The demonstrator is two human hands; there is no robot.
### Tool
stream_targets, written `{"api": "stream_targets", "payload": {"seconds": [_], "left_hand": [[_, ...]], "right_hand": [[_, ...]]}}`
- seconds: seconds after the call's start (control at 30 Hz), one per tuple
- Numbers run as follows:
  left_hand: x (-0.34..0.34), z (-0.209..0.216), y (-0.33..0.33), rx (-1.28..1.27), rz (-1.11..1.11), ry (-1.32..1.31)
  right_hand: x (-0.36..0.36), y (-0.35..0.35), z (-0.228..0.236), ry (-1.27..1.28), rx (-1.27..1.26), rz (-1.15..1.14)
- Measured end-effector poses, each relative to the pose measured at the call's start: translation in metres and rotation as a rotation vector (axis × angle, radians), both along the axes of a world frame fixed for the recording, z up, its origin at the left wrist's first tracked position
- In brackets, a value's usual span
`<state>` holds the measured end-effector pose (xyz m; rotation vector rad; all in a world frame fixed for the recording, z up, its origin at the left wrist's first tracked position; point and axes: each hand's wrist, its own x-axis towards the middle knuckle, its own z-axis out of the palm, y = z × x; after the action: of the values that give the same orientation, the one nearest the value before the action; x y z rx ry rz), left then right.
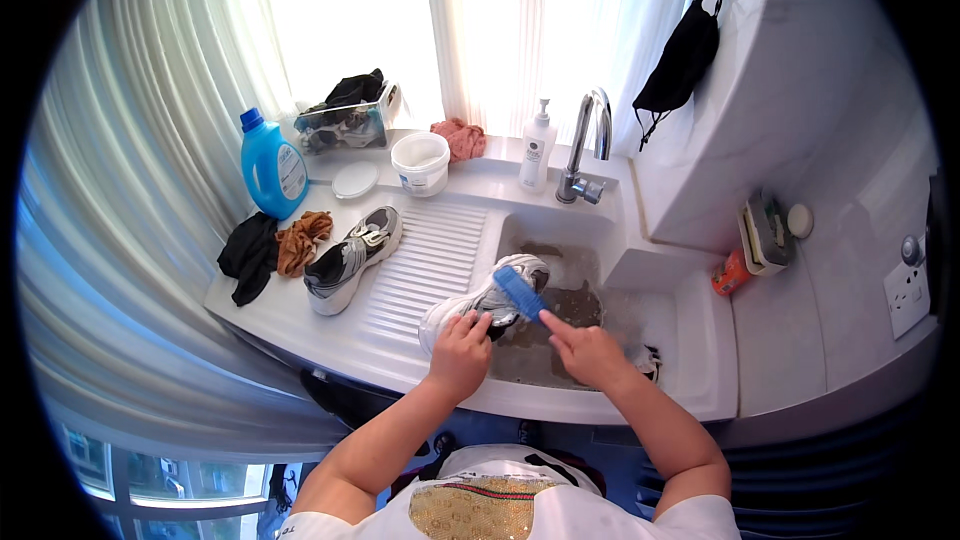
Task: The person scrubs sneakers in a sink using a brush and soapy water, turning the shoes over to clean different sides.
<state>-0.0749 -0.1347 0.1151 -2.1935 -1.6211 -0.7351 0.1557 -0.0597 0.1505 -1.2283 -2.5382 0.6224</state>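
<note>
Over the left edge of the sink basin lies a white and grey sneaker (455, 308), tilted partly above the murky water (548, 355). My left hand (462, 348) grips the sneaker near its heel or toe; I cannot tell which end. My right hand (588, 350) is closed round a blue scrubbing brush (521, 294), whose head rests against the sneaker's upper. A matching grey and black sneaker (352, 262) stands on the counter at the left, beside the ribbed washboard (428, 265).
Behind the basin rise a chrome faucet (586, 155) and a white pump bottle (537, 150). Farther left are a white tub (420, 164), a round lid (355, 180), a blue detergent bottle (273, 168) and dark and brown cloths (303, 242). A wall holder (763, 235) hangs at right.
</note>
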Motion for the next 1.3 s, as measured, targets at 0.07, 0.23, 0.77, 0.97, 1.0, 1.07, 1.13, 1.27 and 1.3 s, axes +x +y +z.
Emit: {"api": "stream_targets", "payload": {"seconds": [0.07,0.23,0.77,0.97,1.0,1.07,1.13,1.27,1.3], "left_hand": [[-0.002,0.0,0.0,-0.001,0.001,0.01],[0.001,0.0,0.003,0.03,0.019,0.038],[-0.048,0.007,0.012,-0.125,0.288,-0.449],[-0.043,0.003,0.014,-0.081,0.291,-0.377],[-0.047,0.001,0.014,-0.098,0.319,-0.428],[-0.052,0.001,0.016,-0.097,0.317,-0.413],[-0.051,0.0,0.015,-0.104,0.305,-0.394],[-0.041,0.003,0.017,-0.086,0.3,-0.393],[-0.044,0.002,0.014,-0.096,0.31,-0.41]], "right_hand": [[0.0,-0.001,-0.002,0.011,0.021,0.017],[0.001,0.019,-0.022,0.075,-0.013,-0.254],[-0.052,0.006,-0.03,0.446,0.033,0.063],[-0.077,0.025,-0.035,0.199,-0.083,-0.119],[-0.082,0.014,-0.035,0.287,-0.122,-0.033],[-0.085,0.011,-0.028,0.33,-0.132,0.033],[-0.081,0.044,-0.037,0.167,-0.081,-0.105],[-0.072,0.09,-0.078,0.111,0.009,-0.354],[-0.075,0.083,-0.077,0.141,-0.019,-0.338]]}}
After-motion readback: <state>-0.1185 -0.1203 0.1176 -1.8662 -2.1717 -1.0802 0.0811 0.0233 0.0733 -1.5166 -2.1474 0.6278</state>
